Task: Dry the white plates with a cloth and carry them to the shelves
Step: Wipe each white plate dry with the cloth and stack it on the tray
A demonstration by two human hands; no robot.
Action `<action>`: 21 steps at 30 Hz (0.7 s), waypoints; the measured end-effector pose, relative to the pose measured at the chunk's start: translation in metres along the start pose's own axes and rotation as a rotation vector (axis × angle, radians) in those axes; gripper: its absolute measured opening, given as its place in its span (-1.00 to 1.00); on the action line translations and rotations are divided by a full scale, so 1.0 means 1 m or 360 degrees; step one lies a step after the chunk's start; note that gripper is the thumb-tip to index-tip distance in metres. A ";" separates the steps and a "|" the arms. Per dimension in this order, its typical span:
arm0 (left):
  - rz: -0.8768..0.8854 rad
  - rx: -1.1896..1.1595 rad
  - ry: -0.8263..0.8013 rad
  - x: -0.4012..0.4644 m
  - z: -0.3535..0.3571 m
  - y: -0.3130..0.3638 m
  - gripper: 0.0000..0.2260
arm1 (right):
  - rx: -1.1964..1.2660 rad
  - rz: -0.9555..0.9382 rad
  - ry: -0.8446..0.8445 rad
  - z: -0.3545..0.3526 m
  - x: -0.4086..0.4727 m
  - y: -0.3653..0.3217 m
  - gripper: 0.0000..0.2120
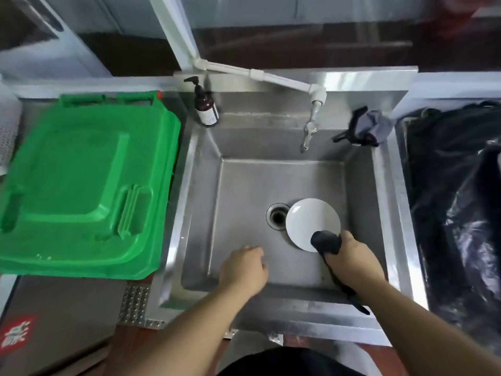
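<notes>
A white plate (311,221) lies in the steel sink (244,185), just right of the drain (278,217). My right hand (352,256) grips a dark cloth (326,241) and presses it on the plate's near edge; the cloth's tail hangs back over the sink's front rim. My left hand (244,267) hovers over the sink floor to the left of the plate, its fingers loosely curled and holding nothing.
A tap (309,131) hangs over the back of the sink. A pump bottle (206,107) stands at the back left corner, a grey rag with a black tool (366,126) at the back right. A green bin lid (81,185) lies left; a black bag (455,199) right.
</notes>
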State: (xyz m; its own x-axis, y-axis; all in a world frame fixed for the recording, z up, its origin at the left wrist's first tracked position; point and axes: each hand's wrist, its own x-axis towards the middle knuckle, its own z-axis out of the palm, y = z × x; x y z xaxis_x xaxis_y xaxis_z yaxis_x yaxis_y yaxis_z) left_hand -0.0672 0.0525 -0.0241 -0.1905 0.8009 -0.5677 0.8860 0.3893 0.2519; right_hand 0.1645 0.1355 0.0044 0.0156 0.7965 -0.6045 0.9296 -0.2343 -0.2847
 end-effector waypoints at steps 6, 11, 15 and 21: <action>0.0041 -0.0041 -0.0172 0.049 0.012 -0.010 -0.69 | 0.0328 0.0298 0.0005 0.030 0.027 0.014 -0.62; -0.0006 -0.0094 -0.0280 0.092 0.034 -0.002 -0.69 | 0.0550 0.0461 0.0037 0.055 0.063 0.032 -0.55; -0.0074 -0.0129 -0.0332 0.124 0.059 0.008 -0.67 | 0.0633 0.0534 0.0041 0.075 0.093 0.047 -0.52; -0.0234 -0.0333 -0.0337 0.177 0.107 0.025 -0.69 | 0.0699 0.0603 0.0082 0.102 0.138 0.068 -0.63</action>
State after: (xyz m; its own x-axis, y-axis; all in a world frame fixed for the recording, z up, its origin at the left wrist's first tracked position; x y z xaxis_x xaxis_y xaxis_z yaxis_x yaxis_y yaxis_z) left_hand -0.0335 0.1550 -0.2016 -0.1982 0.6254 -0.7547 0.7453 0.5962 0.2983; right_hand 0.1927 0.1723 -0.1742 0.3453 0.6355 -0.6906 0.6158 -0.7087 -0.3443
